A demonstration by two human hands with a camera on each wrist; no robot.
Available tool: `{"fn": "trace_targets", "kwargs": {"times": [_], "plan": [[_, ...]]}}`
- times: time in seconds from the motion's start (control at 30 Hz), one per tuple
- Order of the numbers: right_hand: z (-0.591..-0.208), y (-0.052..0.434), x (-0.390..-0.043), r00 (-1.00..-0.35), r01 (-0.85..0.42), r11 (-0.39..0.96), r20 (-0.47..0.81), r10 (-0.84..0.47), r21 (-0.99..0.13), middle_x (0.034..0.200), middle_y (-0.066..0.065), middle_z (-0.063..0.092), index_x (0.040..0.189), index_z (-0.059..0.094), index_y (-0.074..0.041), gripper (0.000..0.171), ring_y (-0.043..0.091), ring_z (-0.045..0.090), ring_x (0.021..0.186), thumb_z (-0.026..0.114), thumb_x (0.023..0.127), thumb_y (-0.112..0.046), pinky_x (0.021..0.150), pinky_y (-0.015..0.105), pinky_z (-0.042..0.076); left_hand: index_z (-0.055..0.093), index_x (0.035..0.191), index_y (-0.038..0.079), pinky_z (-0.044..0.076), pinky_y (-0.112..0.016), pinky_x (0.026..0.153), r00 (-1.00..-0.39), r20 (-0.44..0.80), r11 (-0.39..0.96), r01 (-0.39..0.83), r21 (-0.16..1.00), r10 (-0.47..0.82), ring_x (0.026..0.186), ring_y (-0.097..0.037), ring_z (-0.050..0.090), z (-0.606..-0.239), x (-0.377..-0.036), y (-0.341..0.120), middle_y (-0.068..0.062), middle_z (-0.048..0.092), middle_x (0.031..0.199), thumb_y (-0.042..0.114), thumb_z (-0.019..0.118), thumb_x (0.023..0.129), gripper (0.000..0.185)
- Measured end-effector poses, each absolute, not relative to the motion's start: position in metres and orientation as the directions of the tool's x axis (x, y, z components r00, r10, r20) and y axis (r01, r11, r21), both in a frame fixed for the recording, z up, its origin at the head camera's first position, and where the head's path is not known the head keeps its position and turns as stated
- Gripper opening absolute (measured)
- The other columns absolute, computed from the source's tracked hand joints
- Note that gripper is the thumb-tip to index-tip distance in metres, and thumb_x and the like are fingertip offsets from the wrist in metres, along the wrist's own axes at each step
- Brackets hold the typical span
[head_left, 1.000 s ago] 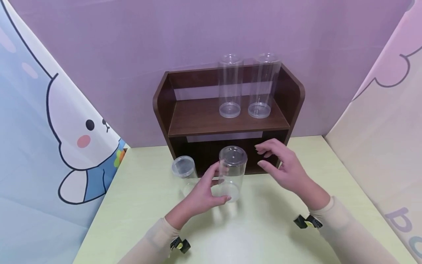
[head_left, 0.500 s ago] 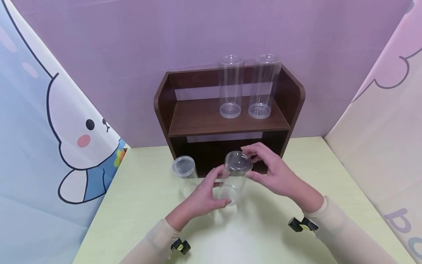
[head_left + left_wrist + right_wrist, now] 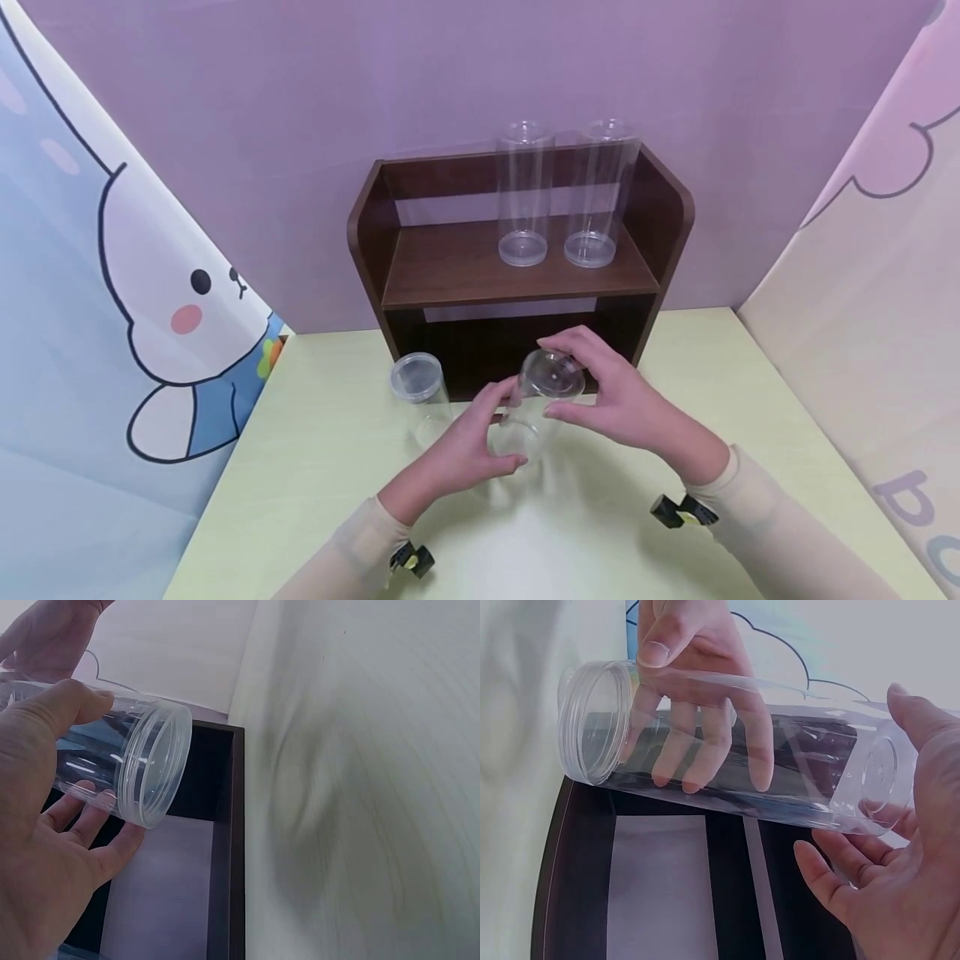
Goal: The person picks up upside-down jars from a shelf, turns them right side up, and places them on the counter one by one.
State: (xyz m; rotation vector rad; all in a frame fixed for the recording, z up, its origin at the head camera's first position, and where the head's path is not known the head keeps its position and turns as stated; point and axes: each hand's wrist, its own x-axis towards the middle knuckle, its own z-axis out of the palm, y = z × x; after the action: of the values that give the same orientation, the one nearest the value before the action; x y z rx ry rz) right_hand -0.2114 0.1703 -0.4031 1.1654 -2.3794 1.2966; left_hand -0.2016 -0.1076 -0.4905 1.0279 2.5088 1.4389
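A tall clear plastic jar (image 3: 552, 379) leans to the right just in front of the shelf, its ringed lid end (image 3: 594, 724) down by the table and its plain base uppermost. My left hand (image 3: 467, 443) grips the lower part, thumb on the near side, fingers (image 3: 112, 851) round the far side. Around the upper end curves my right hand (image 3: 615, 404), thumb and fingers on either side of the base. Through the clear wall in the right wrist view the left fingers show. Nothing is visible inside the jar.
A dark brown two-tier shelf (image 3: 465, 267) stands at the back of the pale table (image 3: 300, 500). Two clear jars, a left one (image 3: 523, 200) and a right one (image 3: 596, 200), stand on its upper board. Another lidded clear jar (image 3: 418, 379) stands left of my left hand.
My right hand has come in from the right and closed round the jar's top. The jar has gone from nearly upright to leaning right, while my left hand has kept its hold.
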Motion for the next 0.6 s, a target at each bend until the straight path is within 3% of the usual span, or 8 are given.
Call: {"fn": "trace_targets", "kwargs": {"times": [0.27,0.6], "plan": [[-0.4034,0.1696,-0.2109,-0.688,-0.700,0.328,0.476,-0.548,-0.634,0.144,0.000,0.058,0.155,0.060,-0.017,0.075,0.017,0.063,0.119,0.095,0.090,-0.016,0.101,0.029,0.056,0.026,0.173,0.032,0.052,-0.039,0.117,-0.765,0.263,0.342,0.530,0.776,0.588,0.146,-0.018,0.052,-0.4938,-0.2027,-0.1075,-0.013,0.051,0.153,0.013,0.094,0.089,0.109],[-0.4045,0.1742,-0.2111,-0.707,-0.679,0.286,0.495,-0.506,-0.677,0.139,0.005,0.059,0.154,0.063,-0.013,0.069,0.020,0.069,0.109,0.091,0.092,-0.007,0.085,0.025,0.062,0.026,0.173,0.031,0.050,-0.039,0.119,-0.766,0.286,0.351,0.548,0.759,0.576,0.148,-0.016,0.050,-0.4929,-0.2013,-0.1094,-0.002,0.050,0.157,0.016,0.093,0.089,0.108]]}}
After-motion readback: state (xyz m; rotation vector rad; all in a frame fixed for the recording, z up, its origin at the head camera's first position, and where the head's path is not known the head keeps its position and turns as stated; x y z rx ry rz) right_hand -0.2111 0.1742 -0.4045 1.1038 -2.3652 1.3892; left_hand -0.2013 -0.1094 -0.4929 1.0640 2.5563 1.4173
